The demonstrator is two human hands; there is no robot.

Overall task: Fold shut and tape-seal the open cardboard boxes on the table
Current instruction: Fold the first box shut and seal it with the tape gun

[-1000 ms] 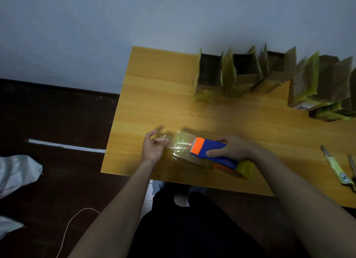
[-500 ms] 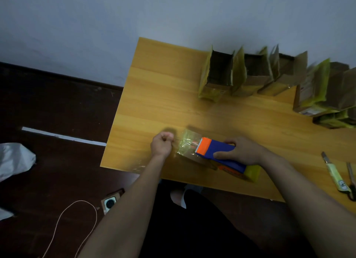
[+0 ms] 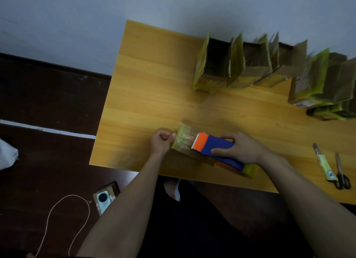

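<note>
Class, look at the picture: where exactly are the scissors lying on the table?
The scissors lie near the table's front right edge, just right of the utility knife.

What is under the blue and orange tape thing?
A small cardboard box wrapped in clear tape lies under the blue and orange tape dispenser. Its top is mostly covered by the dispenser and the right hand.

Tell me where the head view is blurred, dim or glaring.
Head view: dim overall; the open boxes at the back are motion-smeared; the clear tape by the left hand shows faint glare; the table edges bow from wide-angle distortion.
</note>
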